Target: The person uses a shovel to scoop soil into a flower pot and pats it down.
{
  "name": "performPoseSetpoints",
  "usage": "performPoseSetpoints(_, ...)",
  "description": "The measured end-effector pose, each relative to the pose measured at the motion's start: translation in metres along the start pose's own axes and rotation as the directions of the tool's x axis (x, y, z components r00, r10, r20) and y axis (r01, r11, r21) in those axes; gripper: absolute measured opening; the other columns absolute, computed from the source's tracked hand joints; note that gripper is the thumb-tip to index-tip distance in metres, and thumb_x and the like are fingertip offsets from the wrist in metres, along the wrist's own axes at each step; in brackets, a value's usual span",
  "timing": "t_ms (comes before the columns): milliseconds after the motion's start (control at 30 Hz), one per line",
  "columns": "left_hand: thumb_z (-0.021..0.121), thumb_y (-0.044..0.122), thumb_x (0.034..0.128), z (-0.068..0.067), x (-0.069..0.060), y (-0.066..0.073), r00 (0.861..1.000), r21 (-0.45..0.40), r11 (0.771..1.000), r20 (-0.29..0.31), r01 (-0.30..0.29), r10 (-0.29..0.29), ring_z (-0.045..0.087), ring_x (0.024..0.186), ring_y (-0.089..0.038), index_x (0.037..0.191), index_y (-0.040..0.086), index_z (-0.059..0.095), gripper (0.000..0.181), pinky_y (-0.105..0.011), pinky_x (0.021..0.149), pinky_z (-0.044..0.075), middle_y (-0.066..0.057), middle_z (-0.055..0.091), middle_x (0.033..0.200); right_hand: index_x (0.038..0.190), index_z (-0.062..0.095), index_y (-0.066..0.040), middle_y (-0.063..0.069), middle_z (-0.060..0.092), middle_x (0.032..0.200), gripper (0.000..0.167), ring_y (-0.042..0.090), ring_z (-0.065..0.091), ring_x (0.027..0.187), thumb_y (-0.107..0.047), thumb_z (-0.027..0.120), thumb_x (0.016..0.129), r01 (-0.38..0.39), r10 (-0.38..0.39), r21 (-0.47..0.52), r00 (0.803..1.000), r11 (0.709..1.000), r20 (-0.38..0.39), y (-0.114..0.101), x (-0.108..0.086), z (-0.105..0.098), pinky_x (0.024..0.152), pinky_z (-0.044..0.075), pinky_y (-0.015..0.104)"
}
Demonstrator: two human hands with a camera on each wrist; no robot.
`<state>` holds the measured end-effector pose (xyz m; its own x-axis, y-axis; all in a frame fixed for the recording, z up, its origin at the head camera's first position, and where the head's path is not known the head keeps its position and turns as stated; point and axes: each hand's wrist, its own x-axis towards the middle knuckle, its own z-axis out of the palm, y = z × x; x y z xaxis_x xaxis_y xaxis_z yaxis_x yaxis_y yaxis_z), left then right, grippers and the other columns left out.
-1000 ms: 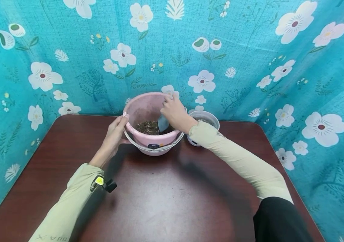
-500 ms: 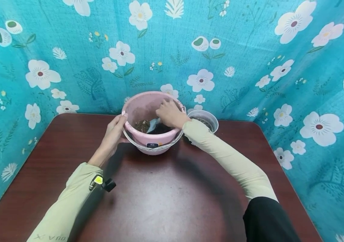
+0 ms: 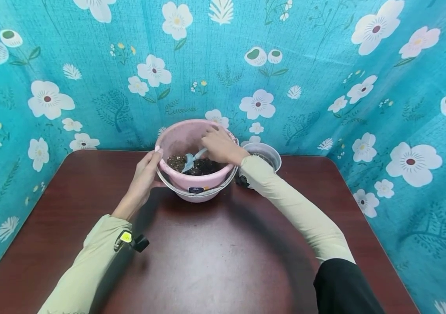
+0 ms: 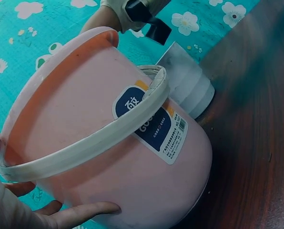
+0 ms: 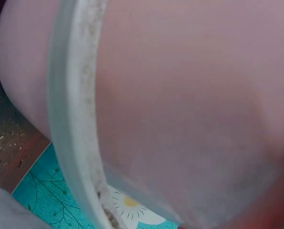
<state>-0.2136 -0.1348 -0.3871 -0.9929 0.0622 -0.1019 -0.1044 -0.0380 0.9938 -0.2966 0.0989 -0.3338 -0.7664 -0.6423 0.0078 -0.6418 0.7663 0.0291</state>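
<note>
A pink bucket [image 3: 185, 180] with dark soil [image 3: 209, 166] inside stands at the back of the table. My left hand [image 3: 139, 178] grips its left rim, thumb on top, with fingers against the outer wall in the left wrist view. My right hand [image 3: 222, 147] reaches into the bucket and holds a blue-grey trowel [image 3: 188, 163] by the handle. The trowel's blade lies tilted on the soil at the left. The bucket's white carrying handle [image 4: 94, 145] hangs down across its front. In the right wrist view, the bucket wall [image 5: 180, 95] fills most of the picture.
A whitish ridged pot [image 3: 274, 153] with dark contents stands close by on the right, partly behind my right forearm. Specks of soil lie on the brown table [image 3: 207, 244]. A blue floral curtain [image 3: 215, 65] hangs just behind the table.
The trowel has swung leftward through the soil, from steep to nearly lying down. My right hand has shifted slightly left and lower. My left hand keeps its grip on the rim.
</note>
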Motion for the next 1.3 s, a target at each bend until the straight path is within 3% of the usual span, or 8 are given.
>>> performPoseSetpoints(200,0.048,0.042,0.1078,0.000,0.000,0.000,1.000,-0.014,1.000,-0.002,-0.002,0.002,0.058,0.090,-0.009,0.156,0.003,0.043,0.062,-0.031,0.061,0.064,-0.013,0.046,0.130,0.107,0.082,-0.016,0.004,0.073,0.106,0.021,0.029,0.057,0.119,-0.032,0.081,0.093,-0.002,0.004,0.087,1.000,0.996,-0.025,0.010,-0.007,-0.003,0.113,0.039,0.053)
performPoseSetpoints(300,0.048,0.042,0.1076,0.000,0.002,0.000,1.000,-0.008,1.000,-0.006,-0.004,0.004,0.058,0.089,-0.009,0.155,0.003,0.044,0.062,-0.030,0.061,0.063,-0.011,0.047,0.128,0.109,0.081,-0.014,0.006,0.072,0.108,0.026,0.034,0.052,0.136,-0.034,0.082,0.092,-0.021,0.026,0.127,0.999,0.992,-0.042,0.016,-0.011,-0.007,0.117,0.038,0.057)
performPoseSetpoints(433,0.048,0.042,0.1078,0.001,0.001,0.000,1.000,-0.002,1.000,-0.007,-0.006,0.006,0.059,0.085,-0.009,0.155,0.003,0.044,0.062,-0.030,0.060,0.063,-0.008,0.048,0.122,0.107,0.079,-0.009,0.009,0.071,0.112,0.031,0.036,0.044,0.143,-0.036,0.082,0.092,-0.042,0.053,0.161,0.997,0.986,-0.064,0.021,-0.016,-0.013,0.119,0.034,0.060)
performPoseSetpoints(600,0.047,0.042,0.1080,0.000,0.000,0.001,1.000,-0.006,1.000,-0.003,-0.006,0.006,0.060,0.086,-0.008,0.156,0.003,0.043,0.062,-0.029,0.060,0.063,-0.012,0.049,0.128,0.117,0.080,-0.010,0.011,0.071,0.125,0.034,0.031,0.050,0.125,-0.033,0.082,0.092,-0.025,0.045,0.176,0.993,0.984,-0.112,0.030,-0.026,-0.016,0.102,0.041,0.051)
performPoseSetpoints(733,0.048,0.043,0.1076,0.001,-0.001,0.002,1.000,-0.003,1.000,-0.004,-0.003,0.003,0.059,0.091,-0.010,0.157,0.004,0.042,0.063,-0.029,0.059,0.063,-0.015,0.048,0.133,0.119,0.081,-0.011,0.010,0.071,0.121,0.033,0.029,0.051,0.114,-0.030,0.082,0.092,-0.013,0.041,0.182,0.988,0.983,-0.149,0.037,-0.035,-0.017,0.090,0.040,0.046)
performPoseSetpoints(867,0.049,0.043,0.1074,0.000,-0.002,0.002,1.000,-0.008,1.000,-0.002,0.002,-0.002,0.059,0.093,-0.011,0.157,0.004,0.042,0.064,-0.031,0.060,0.064,-0.010,0.049,0.123,0.117,0.081,-0.013,0.007,0.071,0.109,0.029,0.028,0.049,0.100,-0.028,0.082,0.093,-0.005,0.041,0.194,0.983,0.981,-0.181,0.042,-0.046,-0.019,0.083,0.039,0.044)
performPoseSetpoints(1033,0.049,0.045,0.1074,-0.003,-0.001,0.001,1.000,0.005,1.000,0.000,0.013,-0.013,0.055,0.099,-0.015,0.157,0.004,0.042,0.064,-0.031,0.060,0.064,-0.011,0.046,0.122,0.122,0.080,-0.013,0.008,0.071,0.109,0.030,0.030,0.050,0.097,-0.025,0.079,0.095,0.017,0.033,0.218,0.974,0.976,-0.225,0.050,-0.057,-0.019,0.079,0.039,0.044)
performPoseSetpoints(1300,0.049,0.046,0.1071,-0.002,0.000,0.003,1.000,-0.001,1.000,0.014,0.012,-0.012,0.053,0.113,-0.022,0.160,0.007,0.040,0.067,-0.031,0.062,0.064,-0.021,0.042,0.146,0.121,0.080,-0.010,0.010,0.070,0.109,0.031,0.029,0.052,0.094,-0.026,0.079,0.095,-0.013,0.071,0.191,0.953,0.981,-0.296,0.061,-0.082,-0.033,0.078,0.040,0.045)
